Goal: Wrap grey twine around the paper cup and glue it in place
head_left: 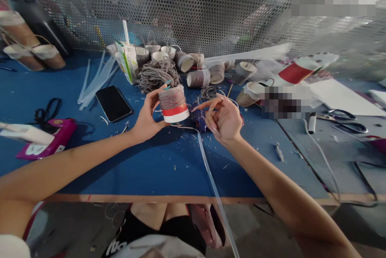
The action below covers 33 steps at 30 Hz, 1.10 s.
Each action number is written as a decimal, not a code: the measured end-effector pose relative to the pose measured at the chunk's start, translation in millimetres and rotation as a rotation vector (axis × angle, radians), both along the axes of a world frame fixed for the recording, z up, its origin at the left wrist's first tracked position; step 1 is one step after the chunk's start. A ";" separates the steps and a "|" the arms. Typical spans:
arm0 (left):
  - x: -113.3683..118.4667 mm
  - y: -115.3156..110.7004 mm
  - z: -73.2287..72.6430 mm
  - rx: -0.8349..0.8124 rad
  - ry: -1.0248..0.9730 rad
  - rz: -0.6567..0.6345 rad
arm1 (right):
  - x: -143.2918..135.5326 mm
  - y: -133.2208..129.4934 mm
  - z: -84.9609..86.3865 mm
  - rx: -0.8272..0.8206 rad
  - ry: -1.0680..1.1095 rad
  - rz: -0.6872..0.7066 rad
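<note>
We have a paper cup (176, 112) in our left hand (148, 116), the fingers and thumb closed around its side, slightly tilted and apparently just clear of the blue table (144, 169). Grey cord (171, 97) covers its upper part in close turns, while the red and white band below is bare, so we judge the step in hand to be winding and fixing the cord. Our right hand (224, 119) is beside the cup, not touching it, its fingers loosely bent; we cannot tell whether a thin strand is pinched between them. Near those fingers lies a dark blue object (198, 118), with a translucent stick (212, 177) running from it past the table edge. Behind the cup sits a heap of cord (158, 73). As we see it, the next move calls for a steady left grip, an even pull on the cord and each turn laid snugly against its neighbour.
</note>
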<state>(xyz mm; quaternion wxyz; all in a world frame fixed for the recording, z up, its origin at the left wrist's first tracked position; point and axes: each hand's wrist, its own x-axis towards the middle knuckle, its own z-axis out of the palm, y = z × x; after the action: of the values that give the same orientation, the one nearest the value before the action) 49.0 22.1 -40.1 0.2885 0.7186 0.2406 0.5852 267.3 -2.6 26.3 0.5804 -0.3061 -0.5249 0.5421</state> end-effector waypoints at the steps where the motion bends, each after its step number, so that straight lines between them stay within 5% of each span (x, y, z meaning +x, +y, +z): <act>1: -0.3 0.7 -0.6 0.003 0.001 -0.003 | -0.9 -2.1 1.8 -0.002 0.006 0.023; 7: -0.5 4.0 -4.3 -0.005 -0.025 -0.033 | -7.7 -14.3 8.4 -0.129 -0.006 0.242; 17: 0.6 4.9 -4.8 -0.029 -0.048 -0.038 | -0.9 -1.3 6.6 -0.327 0.028 0.120; 23: 2.2 5.8 -8.3 -0.060 -0.110 -0.040 | 2.5 1.1 3.4 -0.208 0.075 -0.083; 26: 1.5 8.0 -10.5 -0.064 -0.111 -0.046 | -1.8 -4.6 5.8 -0.134 0.062 -0.018; 33: -1.2 8.6 -10.8 -0.084 -0.151 -0.175 | -10.0 -13.0 9.9 -0.239 -0.004 0.139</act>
<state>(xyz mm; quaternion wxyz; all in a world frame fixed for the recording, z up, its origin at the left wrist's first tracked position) 47.7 30.7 -50.9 0.3859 0.6779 0.1788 0.5996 257.3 -15.6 36.2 0.4997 -0.3370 -0.4776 0.6392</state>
